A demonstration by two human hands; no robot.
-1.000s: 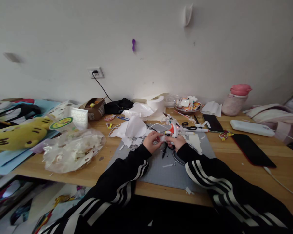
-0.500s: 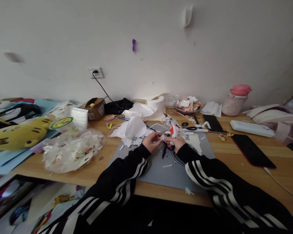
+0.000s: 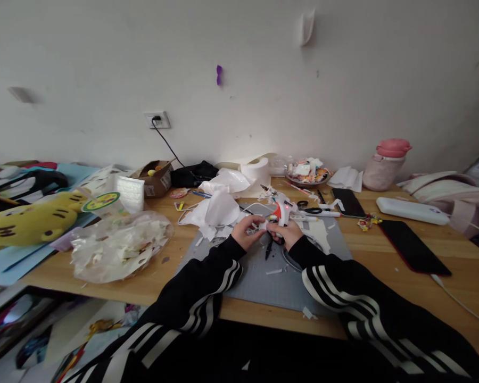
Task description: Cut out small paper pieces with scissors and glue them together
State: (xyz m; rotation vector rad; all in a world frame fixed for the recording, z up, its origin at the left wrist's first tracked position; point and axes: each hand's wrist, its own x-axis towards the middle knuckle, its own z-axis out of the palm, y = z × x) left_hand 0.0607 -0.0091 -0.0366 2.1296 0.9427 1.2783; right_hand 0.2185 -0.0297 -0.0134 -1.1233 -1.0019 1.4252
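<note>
My left hand (image 3: 248, 232) pinches a small white piece of paper (image 3: 264, 226) between thumb and fingertips, above the grey cutting mat (image 3: 255, 287). Meeting it from the other side, the fingertips of my right hand (image 3: 286, 233) are closed on the same piece; its exact shape is too small to make out. Just behind my right hand is a white and orange glue gun (image 3: 281, 210), partly hidden. Under the hands lies a black pen-like tool (image 3: 269, 249), with dark loops beside it. A round clear-rimmed object (image 3: 289, 260) is partly covered by my right wrist.
White paper scraps (image 3: 219, 210) heap behind my left hand. Markers (image 3: 319, 211) and black scissors (image 3: 311, 210) lie behind my right. Further out are a plastic bag (image 3: 120, 247), a yellow plush toy (image 3: 32, 218), a phone (image 3: 413, 247), a bowl of scraps (image 3: 307, 173) and a pink bottle (image 3: 385, 167).
My fingertips have shifted slightly around the white piece, which now shows less between them. The right fingers sit a little closer to the left. Both arms stay in place.
</note>
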